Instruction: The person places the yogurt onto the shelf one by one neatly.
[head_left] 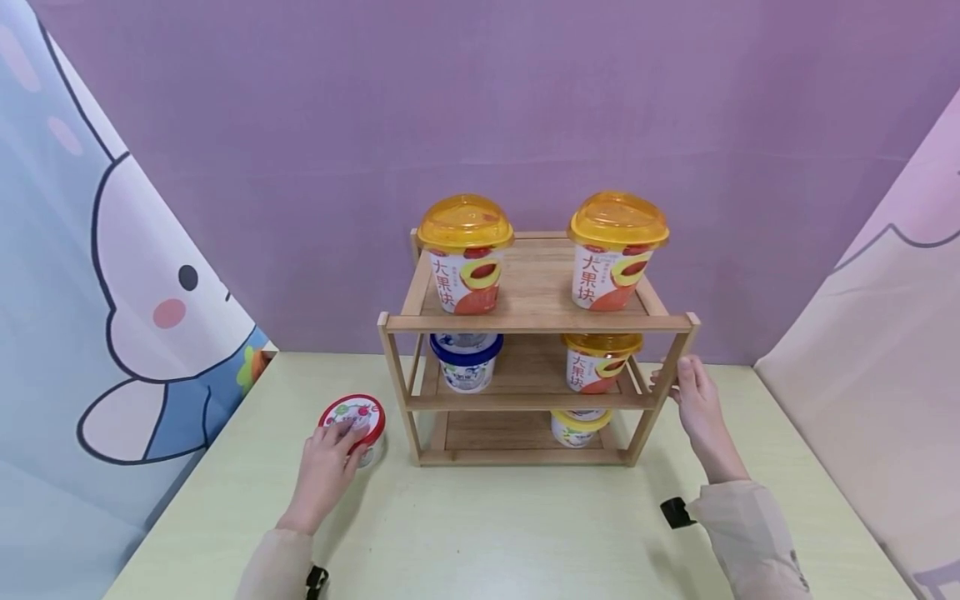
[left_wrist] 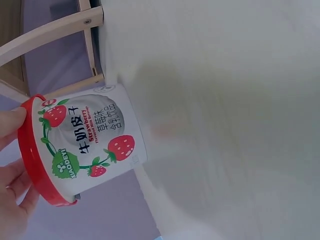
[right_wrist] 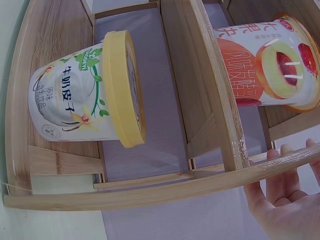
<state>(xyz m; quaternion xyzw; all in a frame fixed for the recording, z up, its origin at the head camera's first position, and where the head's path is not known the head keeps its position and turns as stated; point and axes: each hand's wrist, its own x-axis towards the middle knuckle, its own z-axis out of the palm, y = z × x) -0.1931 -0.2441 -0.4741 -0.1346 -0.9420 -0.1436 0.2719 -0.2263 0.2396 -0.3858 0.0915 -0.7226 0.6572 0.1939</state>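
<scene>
A strawberry milk drink cup [left_wrist: 92, 142], white with a red lid, stands on the table left of the shelf. My left hand [head_left: 322, 471] grips it by the lid from above, with thumb and fingers at the rim in the left wrist view. The three-tier wooden shelf [head_left: 525, 323] stands at the back. At its right side, my right hand [head_left: 702, 408] holds the slanted upright, with fingers behind the wood in the right wrist view. Nearest that hand are a yellow-lidded cup [right_wrist: 75, 97] on the bottom tier and a peach-print cup [right_wrist: 270, 65] on the middle one.
Two peach-print cups with domed orange lids, a left one [head_left: 465, 258] and a right one [head_left: 618, 254], stand on the top tier. A blue-lidded cup [head_left: 467, 367] is on the middle tier's left. Behind hangs a purple cloth [head_left: 480, 100].
</scene>
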